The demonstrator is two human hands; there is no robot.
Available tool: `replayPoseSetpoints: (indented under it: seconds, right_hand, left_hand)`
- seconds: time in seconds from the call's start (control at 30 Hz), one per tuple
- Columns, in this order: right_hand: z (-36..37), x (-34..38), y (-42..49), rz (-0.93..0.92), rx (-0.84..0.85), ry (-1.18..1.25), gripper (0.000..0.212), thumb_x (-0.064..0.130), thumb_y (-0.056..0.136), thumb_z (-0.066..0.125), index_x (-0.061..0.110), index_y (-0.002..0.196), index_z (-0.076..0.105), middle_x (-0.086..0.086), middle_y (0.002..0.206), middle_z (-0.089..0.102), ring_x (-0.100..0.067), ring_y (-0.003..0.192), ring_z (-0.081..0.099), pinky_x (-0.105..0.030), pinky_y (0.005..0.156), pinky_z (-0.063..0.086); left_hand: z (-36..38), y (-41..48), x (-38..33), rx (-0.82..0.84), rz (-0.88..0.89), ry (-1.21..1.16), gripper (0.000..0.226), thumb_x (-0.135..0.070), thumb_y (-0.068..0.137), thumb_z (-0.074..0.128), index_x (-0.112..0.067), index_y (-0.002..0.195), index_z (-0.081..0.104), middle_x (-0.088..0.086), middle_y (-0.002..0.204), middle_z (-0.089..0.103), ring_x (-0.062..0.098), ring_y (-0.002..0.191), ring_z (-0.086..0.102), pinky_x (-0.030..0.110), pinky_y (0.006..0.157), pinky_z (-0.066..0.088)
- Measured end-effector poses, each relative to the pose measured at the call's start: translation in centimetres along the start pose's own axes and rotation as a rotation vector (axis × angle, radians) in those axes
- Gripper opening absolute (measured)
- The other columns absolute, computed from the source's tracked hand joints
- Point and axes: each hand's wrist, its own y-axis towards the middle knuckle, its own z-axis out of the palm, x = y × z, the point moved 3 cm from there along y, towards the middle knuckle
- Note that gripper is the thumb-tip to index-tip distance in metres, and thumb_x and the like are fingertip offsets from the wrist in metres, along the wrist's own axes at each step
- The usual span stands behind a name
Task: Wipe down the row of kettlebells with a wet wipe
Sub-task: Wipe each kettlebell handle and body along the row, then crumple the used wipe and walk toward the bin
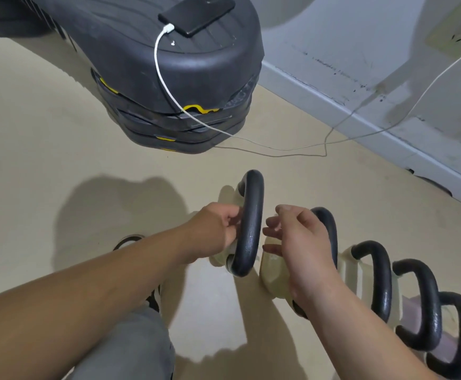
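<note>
Left forearm [86, 292]: one, closest in, reaching from 8 o'clock to the centre; one grey-trousered knee [130, 346] below it at 6.
Step platforms: one black stack [169, 78] with yellow trim at 12 o'clock (four layers, as far as they can be told apart).
Kettlebells [372, 278]: five black handles in a row on the floor [45, 133], from the centre out to 4 o'clock, pale bodies beneath.
Left hand [218, 231]: fingers curled against the end handle [252, 223]; whether it grips or merely touches, I cannot tell.
Right hand [300, 242]: loosely curled, nothing seen held, above the second kettlebell's body.
Phone [196, 13]: one, atop the stack.
Cable [163, 83]: one, white, plugged into the phone, trailing toward 2 o'clock.
</note>
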Motion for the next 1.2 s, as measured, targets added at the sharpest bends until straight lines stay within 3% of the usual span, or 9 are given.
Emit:
replayPoseSetpoints:
  seconds: [0.1,0.17,0.27,0.5,0.67,0.8,0.93,1.1,1.2]
  right_hand:
    - [-1.3,0.0,-1.6,0.018,0.036,-0.043,0.020,0.025,0.105,0.054,0.011,0.108,0.067,-0.006,0.098,0.070,-0.019,0.091,0.069,-0.038,0.078,0.059]
    - [-2.1,0.0,-2.8,0.051,0.096,-0.087,0.023,0.025,0.104,0.054,0.006,0.109,0.066,-0.008,0.099,0.070,-0.018,0.086,0.067,-0.035,0.074,0.056]
    - [-3.2,0.4,-5.3,0.100,0.190,-0.135,0.019,0.024,0.103,0.055,0.011,0.108,0.068,-0.006,0.096,0.072,-0.019,0.083,0.066,-0.033,0.072,0.053]
    - [-5.5,6.2,-12.9,0.041,0.366,-0.127,0.018,0.018,0.099,0.052,0.009,0.106,0.066,-0.007,0.083,0.069,-0.024,0.074,0.062,-0.034,0.067,0.047]
    - [-8.5,11.5,-17.9,-0.153,0.403,-0.197,0.031,0.026,0.098,0.055,0.005,0.118,0.067,-0.009,0.089,0.072,-0.023,0.073,0.066,-0.032,0.065,0.051]
    - [-10.9,14.0,-19.8,-0.291,0.400,-0.339,0.031,0.029,0.099,0.057,0.003,0.111,0.067,-0.007,0.083,0.073,-0.020,0.067,0.066,-0.032,0.065,0.049]
    - [-10.9,12.6,-18.0,-0.287,0.306,-0.249,0.030,0.023,0.100,0.056,-0.002,0.108,0.068,-0.006,0.079,0.071,-0.020,0.065,0.063,-0.035,0.063,0.049]
    - [-8.5,12.1,-13.3,-0.406,0.184,-0.378,0.014,0.034,0.096,0.057,0.026,0.089,0.067,0.004,0.077,0.074,-0.021,0.072,0.072,-0.035,0.067,0.055]
    - [-8.4,12.6,-10.1,-0.403,0.192,-0.418,0.019,0.036,0.098,0.059,0.025,0.085,0.069,0.000,0.076,0.071,-0.021,0.076,0.071,-0.044,0.076,0.059]
  left_hand:
    - [-0.8,-3.2,-0.2,0.211,-0.091,0.156,0.031,-0.007,0.097,0.052,-0.014,0.069,0.063,-0.002,0.068,0.062,0.011,0.070,0.056,0.028,0.069,0.053]
    - [-1.9,-5.2,-1.6,0.258,-0.153,0.231,0.021,-0.012,0.096,0.057,-0.006,0.079,0.069,0.005,0.075,0.066,0.014,0.072,0.062,0.033,0.069,0.059]
    - [-4.1,-7.9,-5.5,0.281,-0.238,0.365,0.015,-0.010,0.089,0.062,0.002,0.088,0.070,0.003,0.077,0.066,0.014,0.070,0.064,0.023,0.065,0.055]
    - [-6.1,-15.3,-20.6,0.125,-0.139,0.560,0.015,-0.001,0.080,0.054,0.004,0.093,0.061,0.010,0.077,0.065,0.025,0.069,0.068,0.045,0.088,0.060]
    - [-2.9,-22.0,-27.0,-0.016,-0.004,0.545,0.016,0.002,0.082,0.054,0.003,0.096,0.063,0.016,0.089,0.076,0.032,0.072,0.071,0.037,0.070,0.064]
    - [-0.5,-24.9,-27.1,-0.137,0.070,0.441,0.019,-0.004,0.086,0.050,-0.014,0.101,0.057,0.013,0.090,0.075,0.034,0.085,0.077,0.036,0.057,0.061]
    - [0.6,-22.9,-23.3,-0.230,0.098,0.249,0.018,-0.005,0.084,0.051,-0.020,0.093,0.057,0.017,0.090,0.069,0.035,0.081,0.074,0.052,0.070,0.063]
    - [-1.4,-17.6,-22.1,-0.185,0.140,0.371,0.022,-0.007,0.088,0.055,-0.025,0.082,0.067,0.000,0.088,0.070,0.009,0.069,0.056,0.024,0.061,0.046]
    - [-3.3,-15.4,-21.6,-0.156,0.016,0.178,0.022,-0.005,0.081,0.062,-0.024,0.082,0.074,-0.003,0.094,0.074,0.011,0.079,0.067,0.027,0.075,0.057]
